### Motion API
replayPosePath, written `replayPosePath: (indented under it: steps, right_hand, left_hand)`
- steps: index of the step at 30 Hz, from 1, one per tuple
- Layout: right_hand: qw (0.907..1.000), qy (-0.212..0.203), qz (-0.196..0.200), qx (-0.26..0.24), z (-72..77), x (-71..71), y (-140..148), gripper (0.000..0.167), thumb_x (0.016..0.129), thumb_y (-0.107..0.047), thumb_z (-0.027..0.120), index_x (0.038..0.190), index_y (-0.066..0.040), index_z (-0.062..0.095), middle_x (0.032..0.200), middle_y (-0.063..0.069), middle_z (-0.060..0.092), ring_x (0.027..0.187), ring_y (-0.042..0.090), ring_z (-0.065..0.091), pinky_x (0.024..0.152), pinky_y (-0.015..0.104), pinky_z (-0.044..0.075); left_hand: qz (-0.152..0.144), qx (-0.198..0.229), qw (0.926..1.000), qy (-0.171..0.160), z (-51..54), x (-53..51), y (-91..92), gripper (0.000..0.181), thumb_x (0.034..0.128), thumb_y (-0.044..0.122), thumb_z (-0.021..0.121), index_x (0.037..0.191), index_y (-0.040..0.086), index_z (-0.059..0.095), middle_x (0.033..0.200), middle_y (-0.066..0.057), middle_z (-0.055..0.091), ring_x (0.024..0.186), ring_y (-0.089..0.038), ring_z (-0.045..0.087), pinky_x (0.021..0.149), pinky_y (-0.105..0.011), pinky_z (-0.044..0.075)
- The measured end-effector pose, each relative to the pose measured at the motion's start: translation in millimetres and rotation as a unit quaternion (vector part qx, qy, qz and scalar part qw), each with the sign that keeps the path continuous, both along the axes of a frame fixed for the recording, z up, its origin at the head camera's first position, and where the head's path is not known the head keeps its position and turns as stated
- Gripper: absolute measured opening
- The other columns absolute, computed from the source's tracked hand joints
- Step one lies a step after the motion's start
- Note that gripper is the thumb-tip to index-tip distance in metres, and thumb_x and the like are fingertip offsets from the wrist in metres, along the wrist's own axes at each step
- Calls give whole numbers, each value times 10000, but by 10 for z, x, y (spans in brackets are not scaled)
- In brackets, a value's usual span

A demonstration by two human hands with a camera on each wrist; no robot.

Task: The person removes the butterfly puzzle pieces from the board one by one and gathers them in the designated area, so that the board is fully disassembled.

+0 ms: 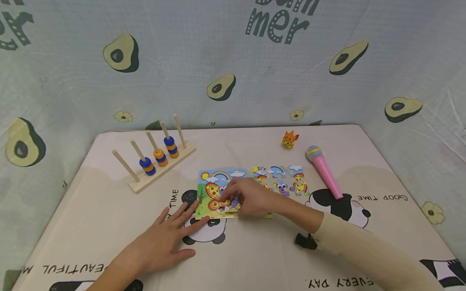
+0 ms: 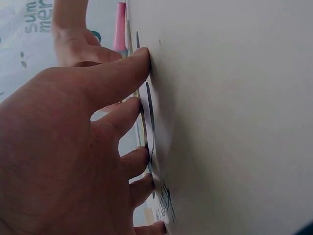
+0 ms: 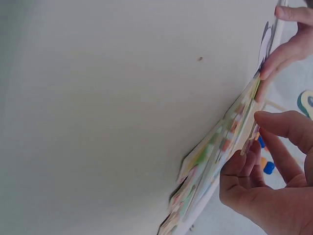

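A colourful jigsaw puzzle (image 1: pixel 202 193) with a rainbow, a sun and cartoon animals lies flat at the middle of the table. Over its lower part my right hand (image 1: pixel 251 197) pinches a puzzle piece (image 3: pixel 251 138) between thumb and fingers, tilted in the right wrist view. My left hand (image 1: pixel 164 241) rests on the tablecloth with fingers spread, its fingertips at the puzzle's lower left edge. Right of the puzzle lie several loose puzzle pieces (image 1: pixel 279 171) in rows; my right hand and wrist hide some of them and part of the puzzle.
A wooden peg stand (image 1: pixel 171 165) with blue and orange beads stands at the back left. A pink toy microphone (image 1: pixel 326 173) lies at the right, and a small orange fox figurine (image 1: pixel 289 139) is near the back edge. The tablecloth (image 1: pixel 247 258) carries panda prints.
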State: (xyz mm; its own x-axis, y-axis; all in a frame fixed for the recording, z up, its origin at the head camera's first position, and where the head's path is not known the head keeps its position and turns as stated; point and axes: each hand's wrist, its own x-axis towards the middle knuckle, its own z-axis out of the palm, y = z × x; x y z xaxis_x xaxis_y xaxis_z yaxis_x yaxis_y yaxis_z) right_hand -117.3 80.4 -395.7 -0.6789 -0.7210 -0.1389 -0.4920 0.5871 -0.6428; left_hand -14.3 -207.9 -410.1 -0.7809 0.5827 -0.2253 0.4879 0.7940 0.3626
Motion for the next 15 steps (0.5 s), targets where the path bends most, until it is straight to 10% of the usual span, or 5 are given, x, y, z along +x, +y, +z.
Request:
replayPosePath:
  steps: [15]
  right_hand:
    - [9989,-96,-277,-372,-6,28,339,556,684,67,808,1131,-265,805,1114,-62,655,949,178,568,681,275,512]
  left_hand:
    - [44,-79,9999,-81,0,-12,12,741,949,536,687,1604,460,349,1767,-38,125,1614,-397,156,1189,-784,162]
